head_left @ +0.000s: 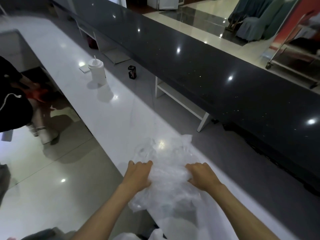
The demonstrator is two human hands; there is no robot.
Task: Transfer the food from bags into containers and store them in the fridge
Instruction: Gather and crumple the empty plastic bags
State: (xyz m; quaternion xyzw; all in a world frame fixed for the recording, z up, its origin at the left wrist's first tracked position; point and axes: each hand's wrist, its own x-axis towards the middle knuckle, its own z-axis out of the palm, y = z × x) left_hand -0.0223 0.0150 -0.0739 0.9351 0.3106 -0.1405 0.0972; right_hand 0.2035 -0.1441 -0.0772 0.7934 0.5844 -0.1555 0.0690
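Bags (166,172): a crumpled heap of clear plastic on the near end of the long white counter (83,54), close to its front edge, with both hands on it. Left hand (139,174) sits on the heap's left side, knuckles up, fingers curled down into the film and gripping a fold. Right hand (201,175) is on the right side, fingers likewise clenched into the plastic, thumb tucked under near the edge. The 2 hands are apart, with bunched film between them. Contents can't be made out (film is too wrinkled and blurred), so I can't tell whether any food is inside. More white plastic (138,235) shows at the bottom edge of the frame, below the forearms. Further down the counter, well apart from the heap: 1 white cup with lid and straw (97,70), upright, with a small flat white square (84,68) just beside it on the left. A small dark can (132,72) stands to the right of the cup, just past the counter's far edge. A raised dark countertop (190,63) runs parallel along the right. A second person in dark clothing (12,94) stands at far left on the tiled floor.
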